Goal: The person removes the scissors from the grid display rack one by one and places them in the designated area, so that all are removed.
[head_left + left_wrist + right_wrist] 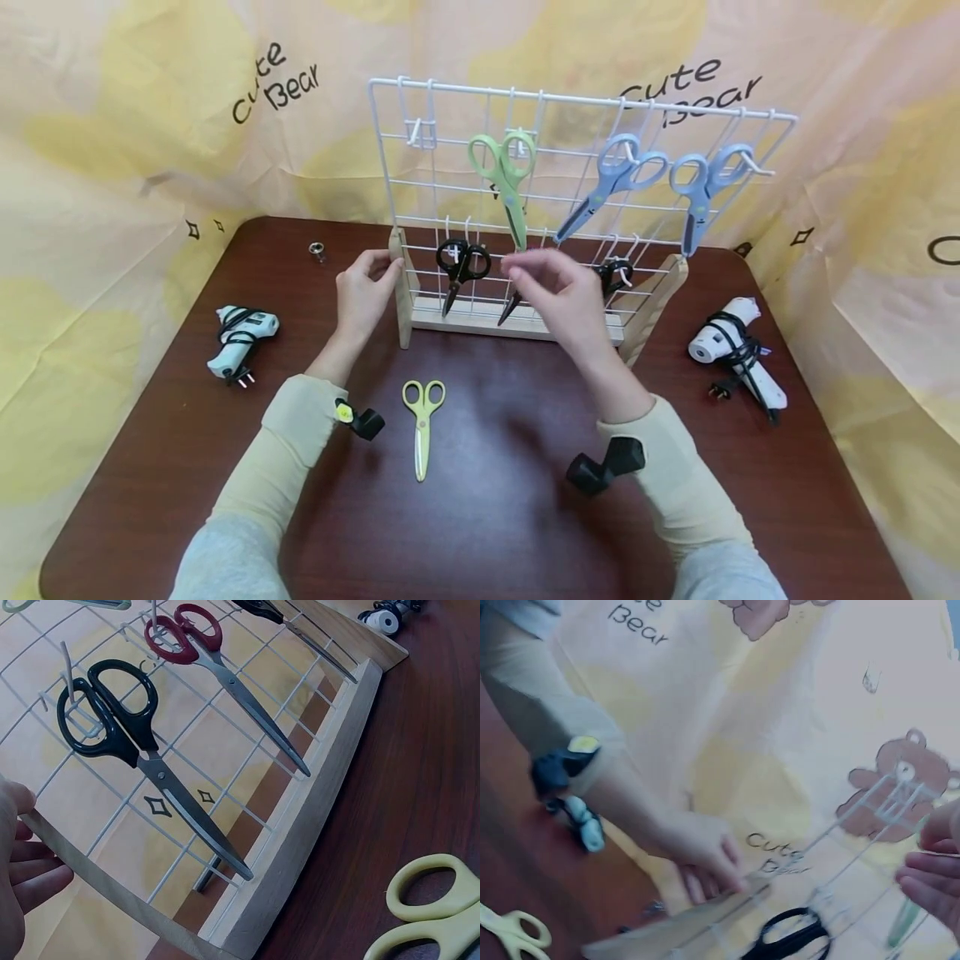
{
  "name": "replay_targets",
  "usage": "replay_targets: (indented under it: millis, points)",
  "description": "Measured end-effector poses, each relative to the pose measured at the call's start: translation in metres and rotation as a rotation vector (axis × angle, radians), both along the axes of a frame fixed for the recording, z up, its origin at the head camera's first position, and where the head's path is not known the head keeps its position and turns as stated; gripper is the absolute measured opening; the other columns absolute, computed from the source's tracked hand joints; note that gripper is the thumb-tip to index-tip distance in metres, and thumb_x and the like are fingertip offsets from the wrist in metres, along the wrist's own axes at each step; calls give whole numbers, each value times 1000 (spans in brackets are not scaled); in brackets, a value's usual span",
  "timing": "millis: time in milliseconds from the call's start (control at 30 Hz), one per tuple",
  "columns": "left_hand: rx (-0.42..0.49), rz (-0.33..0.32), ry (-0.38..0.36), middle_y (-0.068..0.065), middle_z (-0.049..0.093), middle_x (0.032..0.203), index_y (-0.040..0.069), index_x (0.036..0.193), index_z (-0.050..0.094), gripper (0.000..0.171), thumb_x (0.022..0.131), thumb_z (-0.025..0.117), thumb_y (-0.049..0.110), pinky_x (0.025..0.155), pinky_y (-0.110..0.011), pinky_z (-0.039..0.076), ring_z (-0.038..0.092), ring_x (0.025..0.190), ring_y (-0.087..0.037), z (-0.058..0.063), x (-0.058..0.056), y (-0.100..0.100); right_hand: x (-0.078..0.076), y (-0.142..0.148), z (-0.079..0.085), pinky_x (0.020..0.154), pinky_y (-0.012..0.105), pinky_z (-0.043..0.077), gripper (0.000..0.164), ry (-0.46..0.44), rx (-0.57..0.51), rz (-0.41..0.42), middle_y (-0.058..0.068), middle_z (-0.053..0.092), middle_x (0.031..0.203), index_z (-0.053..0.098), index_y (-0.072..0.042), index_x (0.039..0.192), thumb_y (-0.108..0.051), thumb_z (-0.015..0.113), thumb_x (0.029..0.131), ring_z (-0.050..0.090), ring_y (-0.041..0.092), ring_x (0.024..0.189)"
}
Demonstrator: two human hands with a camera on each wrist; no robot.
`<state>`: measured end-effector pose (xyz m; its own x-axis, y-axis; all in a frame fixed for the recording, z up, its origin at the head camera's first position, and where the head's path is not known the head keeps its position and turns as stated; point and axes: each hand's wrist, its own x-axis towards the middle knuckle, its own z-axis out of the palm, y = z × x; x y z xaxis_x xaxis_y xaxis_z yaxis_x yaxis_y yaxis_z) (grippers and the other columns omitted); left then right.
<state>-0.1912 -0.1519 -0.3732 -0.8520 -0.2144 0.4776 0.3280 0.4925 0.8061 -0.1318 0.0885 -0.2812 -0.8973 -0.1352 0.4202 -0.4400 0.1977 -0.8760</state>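
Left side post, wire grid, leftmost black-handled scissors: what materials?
Left side post: probably wood, matte; pale tan, faint grain. Wire grid: likely white-coated metal; thin, straight, evenly coloured. Leftmost black-handled scissors: handles likely plastic, glossy highlights; blades likely metal, grey sheen.

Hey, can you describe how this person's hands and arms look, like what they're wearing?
Both the left hand and right hand are ungloved. Each arm has a pale beige fabric cuff over the forearm and a light grey-blue fabric sleeve further up. Each wrist carries a small black angular camera; the left one shows a round yellow marking.
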Motion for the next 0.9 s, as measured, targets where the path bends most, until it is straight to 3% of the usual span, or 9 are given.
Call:
replay_targets:
  millis: [167, 300, 500, 700, 900]
  points:
    - [1, 5, -13, -10, 65, 86, 1, 91, 62, 26, 78, 60, 23, 67, -23, 49, 62, 79, -14, -2, -1, -2, -4, -4, 34, 72, 23, 49, 21, 168, -45, -108, 18, 61, 94, 58, 8, 97, 1, 57, 77, 60, 20, 83]
    - [-7, 9, -12, -10, 64, 86, 1, 91, 62, 25, 78, 60, 23, 68, -23, 49, 62, 79, -14, -3, -1, -2, -10, -9, 49, 78, 25, 46, 24, 177, 11, -184, 21, 59, 97, 55, 10, 100, 3, 56, 77, 58, 24, 89]
    - [-7, 9, -12, -10, 64, 86, 1, 91, 62, 26, 78, 60, 23, 68, -24, 49, 62, 79, -14, -3, 0, -2, -28, -13, 44, 73, 24, 48, 25, 112, 80, -176, 16, 61, 97, 57, 6, 101, -1, 58, 77, 59, 20, 85]
    - [-13, 11, -3, -11, 64, 86, 1, 91, 62, 25, 78, 60, 22, 68, -25, 50, 62, 79, -15, -4, -1, -1, -49, -10, 31, 69, 19, 48, 27, 59, 134, -188, 7, 63, 95, 60, -3, 101, -15, 62, 77, 60, 9, 80]
    - [-12, 11, 6, -11, 64, 86, 1, 91, 62, 24, 78, 60, 21, 68, -25, 50, 62, 78, -16, -4, -3, 0, -54, -10, 30, 67, 19, 48, 22, 55, 108, -190, 9, 64, 87, 61, -1, 95, -13, 62, 77, 58, 9, 72]
